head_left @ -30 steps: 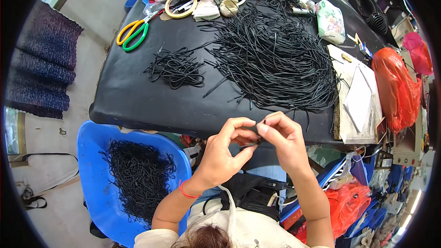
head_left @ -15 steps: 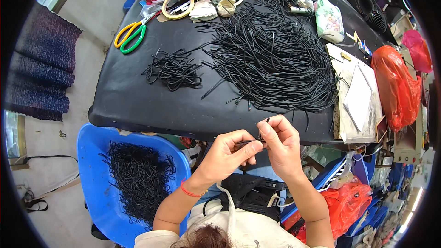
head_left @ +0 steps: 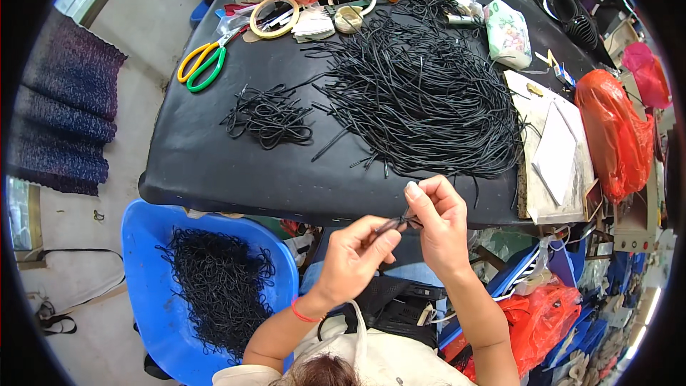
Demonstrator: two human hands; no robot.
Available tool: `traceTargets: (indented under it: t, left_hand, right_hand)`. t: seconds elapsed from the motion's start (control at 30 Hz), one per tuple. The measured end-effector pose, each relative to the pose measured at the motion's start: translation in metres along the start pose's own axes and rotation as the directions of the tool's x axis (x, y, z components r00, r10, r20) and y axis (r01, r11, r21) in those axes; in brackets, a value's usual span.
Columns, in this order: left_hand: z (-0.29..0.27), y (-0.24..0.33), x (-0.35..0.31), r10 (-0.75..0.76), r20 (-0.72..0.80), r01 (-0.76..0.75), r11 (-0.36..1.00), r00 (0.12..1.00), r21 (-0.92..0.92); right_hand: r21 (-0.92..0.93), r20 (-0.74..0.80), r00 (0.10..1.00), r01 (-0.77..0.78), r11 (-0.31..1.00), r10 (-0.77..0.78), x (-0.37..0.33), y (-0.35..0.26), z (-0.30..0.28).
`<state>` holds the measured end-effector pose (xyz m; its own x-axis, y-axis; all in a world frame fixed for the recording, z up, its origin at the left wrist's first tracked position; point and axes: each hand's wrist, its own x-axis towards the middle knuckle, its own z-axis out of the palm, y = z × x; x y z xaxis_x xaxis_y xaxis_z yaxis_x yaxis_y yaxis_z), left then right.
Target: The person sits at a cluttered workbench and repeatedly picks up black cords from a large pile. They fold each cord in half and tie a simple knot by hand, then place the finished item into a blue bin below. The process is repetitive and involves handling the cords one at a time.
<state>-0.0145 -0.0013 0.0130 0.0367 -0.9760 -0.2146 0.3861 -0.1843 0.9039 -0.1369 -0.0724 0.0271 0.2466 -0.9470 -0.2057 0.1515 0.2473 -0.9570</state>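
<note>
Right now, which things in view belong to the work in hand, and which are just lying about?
In use, it seems:
black cord between left hand and right hand
large pile of black cords
smaller looped cord bundle
blue tub of looped black cords

Apparently lying about:
yellow-and-green-handled scissors
floral soft pack
white sheet on the right

Left hand [head_left: 359,256], one: fingers curled, thumb bent toward them in a pinch. Right hand [head_left: 440,223], one: slightly higher, fingers bent, thumb pointing upward. Fingertips of both near each other. Forearms, two, bare: left forearm [head_left: 283,332] slanting up rightward; right forearm [head_left: 486,323] slanting up leftward. Wrists apart.
</note>
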Motion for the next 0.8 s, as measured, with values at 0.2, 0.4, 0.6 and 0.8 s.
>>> traceTargets:
  t: [0.2, 0.4, 0.6, 0.8]
  left_hand:
    - [-0.012, 0.003, 0.015, -0.060, 0.088, 0.061, 0.998, 0.994, -0.015]
    - [-0.003, 0.002, 0.009, 0.005, 0.085, -0.014, 0.994, 0.996, 0.109]
    - [0.012, -0.005, 0.002, 0.113, 0.036, -0.118, 0.942, 0.993, 0.314]
    - [0.008, -0.018, 0.014, 0.124, -0.042, -0.120, 0.989, 0.991, 0.091]
  right_hand:
    - [-0.152, 0.102, 0.982, -0.144, 0.978, 0.160, -0.003, -0.014, -0.017]
    - [-0.203, 0.095, 0.994, 0.075, 0.976, -0.056, -0.007, -0.006, -0.011]
    - [-0.156, 0.004, 1.000, 0.001, 0.988, 0.000, 0.000, -0.008, -0.012]
    - [-0.177, 0.102, 0.990, -0.082, 0.981, 0.101, -0.006, -0.010, -0.019]
